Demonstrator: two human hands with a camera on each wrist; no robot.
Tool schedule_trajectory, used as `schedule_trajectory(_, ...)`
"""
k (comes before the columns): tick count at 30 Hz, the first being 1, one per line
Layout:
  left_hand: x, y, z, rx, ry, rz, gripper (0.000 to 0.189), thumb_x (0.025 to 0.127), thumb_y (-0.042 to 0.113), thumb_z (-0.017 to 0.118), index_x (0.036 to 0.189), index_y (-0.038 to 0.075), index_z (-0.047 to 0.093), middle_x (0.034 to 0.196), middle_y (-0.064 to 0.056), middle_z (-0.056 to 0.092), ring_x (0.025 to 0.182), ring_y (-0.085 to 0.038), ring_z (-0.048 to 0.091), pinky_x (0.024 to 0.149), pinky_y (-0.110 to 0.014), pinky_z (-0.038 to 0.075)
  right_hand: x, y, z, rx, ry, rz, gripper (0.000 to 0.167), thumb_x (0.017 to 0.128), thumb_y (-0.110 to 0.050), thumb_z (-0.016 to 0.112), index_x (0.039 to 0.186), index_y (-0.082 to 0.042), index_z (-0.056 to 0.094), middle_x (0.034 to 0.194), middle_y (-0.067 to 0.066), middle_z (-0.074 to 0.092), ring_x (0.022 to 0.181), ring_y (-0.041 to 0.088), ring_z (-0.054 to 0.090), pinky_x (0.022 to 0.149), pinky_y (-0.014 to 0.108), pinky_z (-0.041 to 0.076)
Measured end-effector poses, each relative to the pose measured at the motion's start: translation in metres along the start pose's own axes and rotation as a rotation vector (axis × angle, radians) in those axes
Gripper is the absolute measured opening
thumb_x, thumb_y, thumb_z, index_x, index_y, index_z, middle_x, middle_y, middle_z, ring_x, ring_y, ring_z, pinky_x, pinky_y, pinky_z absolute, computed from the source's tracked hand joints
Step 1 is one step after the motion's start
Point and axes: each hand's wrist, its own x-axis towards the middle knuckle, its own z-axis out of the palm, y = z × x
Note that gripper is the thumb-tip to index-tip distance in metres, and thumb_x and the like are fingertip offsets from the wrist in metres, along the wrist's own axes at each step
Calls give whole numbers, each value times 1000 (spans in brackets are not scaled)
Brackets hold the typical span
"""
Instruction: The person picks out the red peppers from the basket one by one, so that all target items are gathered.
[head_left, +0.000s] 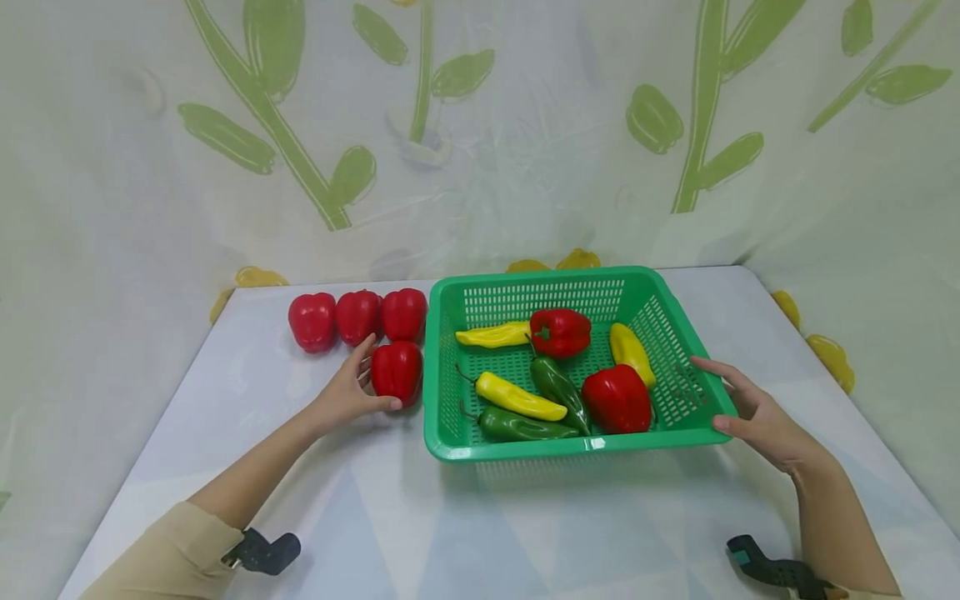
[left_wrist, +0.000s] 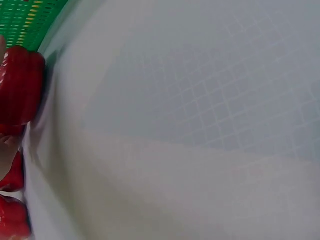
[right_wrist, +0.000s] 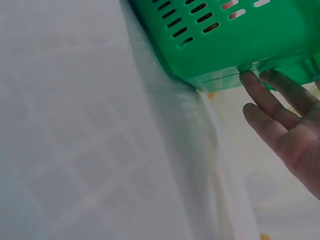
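My left hand (head_left: 352, 392) holds a red bell pepper (head_left: 397, 371) just left of the green basket (head_left: 438, 417), its thumb at the near side and its fingers at the far side. Part of that pepper (left_wrist: 20, 87) also shows at the left wrist view's edge. My right hand (head_left: 765, 417) touches the basket's right rim with thumb and index finger spread apart. Seen from the right wrist, its other fingers (right_wrist: 272, 102) extend loosely by the basket's outer wall (right_wrist: 220, 45). Inside the basket are red bell peppers (head_left: 618, 400), yellow peppers (head_left: 521, 396) and green peppers (head_left: 555, 387).
Behind the left hand, three red bell peppers (head_left: 358, 317) stand in a row on the white table (head_left: 247, 400). A pale curtain (head_left: 525, 167) with a green leaf pattern rises behind the table's far edge.
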Motion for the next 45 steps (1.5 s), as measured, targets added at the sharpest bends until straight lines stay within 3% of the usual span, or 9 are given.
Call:
schedule_trajectory(4,2,13,-10,54,14,36,110,72,19,82,152,7,6,151,-22,20,138,-43,22,102,-54,37,0,-1,0,-7,5,11,62,94,-16,54,149,-25,26,136,-12,28,107,4,50,80,23,52)
schedule_trajectory(14,15,66,-38,206,49,113,113,71,22,83,153,16,5,155,-16,15,140,-39,22,92,-54,45,1,0,-1,-10,8,11,62,94,-16,54,149,-25,26,135,-13,29,107,4,50,79,24,53)
schedule_trajectory(19,23,93,-41,276,38,144,114,70,22,83,153,18,5,155,-14,16,140,-38,23,92,-55,46,1,0,-1,13,-7,5,62,94,-14,54,149,-23,26,134,-15,31,107,5,52,80,24,52)
schedule_trajectory(23,32,116,-38,293,-16,168,114,71,24,83,153,22,4,156,-11,15,141,-36,23,94,-54,46,0,-1,-2,25,-8,20,63,95,-14,54,150,-22,25,133,-15,35,107,5,53,81,24,52)
schedule_trajectory(30,49,143,-20,324,-139,229,111,70,27,83,153,20,9,157,-7,17,141,-32,25,96,-52,45,0,-1,-1,10,9,37,63,94,-21,55,149,-22,25,132,-15,35,106,5,53,80,25,52)
schedule_trajectory(37,64,167,14,317,-263,245,112,68,35,83,153,20,10,156,-4,19,140,-28,26,100,-49,43,0,0,0,6,8,24,62,95,-19,54,149,-23,26,133,-14,35,106,6,53,79,25,53)
schedule_trajectory(45,79,186,55,468,-427,388,109,72,35,81,152,11,11,157,-4,18,142,-21,20,112,-43,29,0,1,0,18,-5,8,61,95,-16,53,149,-24,26,133,-13,33,106,6,52,79,25,53)
